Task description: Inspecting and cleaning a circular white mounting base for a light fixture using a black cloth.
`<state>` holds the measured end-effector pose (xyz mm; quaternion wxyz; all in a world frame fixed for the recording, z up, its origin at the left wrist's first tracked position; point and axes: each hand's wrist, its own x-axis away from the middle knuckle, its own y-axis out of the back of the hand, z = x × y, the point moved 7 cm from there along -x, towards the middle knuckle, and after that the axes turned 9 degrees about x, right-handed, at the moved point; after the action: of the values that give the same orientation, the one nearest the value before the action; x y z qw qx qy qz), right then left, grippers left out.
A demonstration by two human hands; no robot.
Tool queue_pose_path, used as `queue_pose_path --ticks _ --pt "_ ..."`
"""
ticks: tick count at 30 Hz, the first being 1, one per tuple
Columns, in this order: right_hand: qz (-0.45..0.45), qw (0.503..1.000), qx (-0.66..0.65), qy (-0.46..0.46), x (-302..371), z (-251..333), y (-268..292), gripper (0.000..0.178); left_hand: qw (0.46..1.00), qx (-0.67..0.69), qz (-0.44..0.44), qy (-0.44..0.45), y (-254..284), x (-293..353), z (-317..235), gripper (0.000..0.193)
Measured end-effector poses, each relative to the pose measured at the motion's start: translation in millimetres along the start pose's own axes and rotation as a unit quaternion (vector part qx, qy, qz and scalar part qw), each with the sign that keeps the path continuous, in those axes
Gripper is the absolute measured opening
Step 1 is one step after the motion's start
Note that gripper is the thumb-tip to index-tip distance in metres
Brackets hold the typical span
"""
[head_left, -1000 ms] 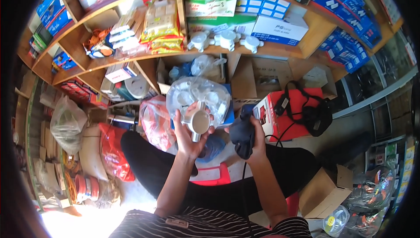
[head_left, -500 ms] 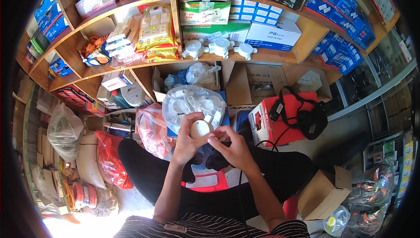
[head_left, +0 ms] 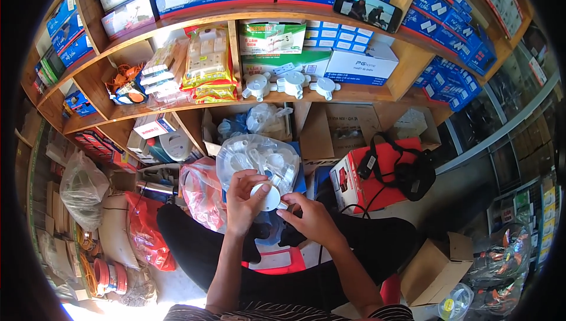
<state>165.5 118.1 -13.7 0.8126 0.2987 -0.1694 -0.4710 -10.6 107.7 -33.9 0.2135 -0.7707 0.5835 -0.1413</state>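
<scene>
Wooden shelving point(head_left: 371, 92) sweeps right across the top of my feed, its boards bowed by the lens, with an upright divider point(head_left: 234, 41) splitting the middle row into compartments. Over on my right, a metal-framed cabinet point(head_left: 505, 129) with dark panes slants off into shade! Below, I've got pale grey floor point(head_left: 186, 277), cluttered at both sides, and there at the lower left, glaring white light point(head_left: 118, 312) blots out everything it touches.

Left hand point(head_left: 243, 204) grips round white fitting point(head_left: 265, 198); right hand point(head_left: 311, 219) pinches its side. Three similar fittings point(head_left: 293, 83) line the shelf's front edge point(head_left: 365, 93).
</scene>
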Motion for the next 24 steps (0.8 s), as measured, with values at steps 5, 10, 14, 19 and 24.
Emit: queue_pose_path --ticks 5,10,14,19,24 --pt "0.002 1.000 -0.007 -0.001 -3.0 3.1 -2.0 0.041 0.999 0.010 -0.030 0.012 6.9 -2.5 3.6 0.028" --pt "-0.010 1.000 0.005 0.006 -0.7 0.6 -4.2 0.039 0.999 0.017 -0.021 0.021 4.8 -0.9 1.8 0.023" --pt "-0.022 1.000 0.005 0.019 -0.1 3.8 -1.5 0.037 0.999 0.034 -0.005 0.022 1.5 1.5 -2.8 0.022" --pt "-0.025 0.999 0.011 0.024 1.9 4.9 -3.2 0.037 0.999 0.028 -0.006 0.025 5.4 1.9 1.8 0.023" --pt "-0.031 0.999 -0.004 0.032 2.3 7.8 -1.3 0.035 1.000 -0.007 0.017 0.022 -0.6 3.6 -4.0 0.021"
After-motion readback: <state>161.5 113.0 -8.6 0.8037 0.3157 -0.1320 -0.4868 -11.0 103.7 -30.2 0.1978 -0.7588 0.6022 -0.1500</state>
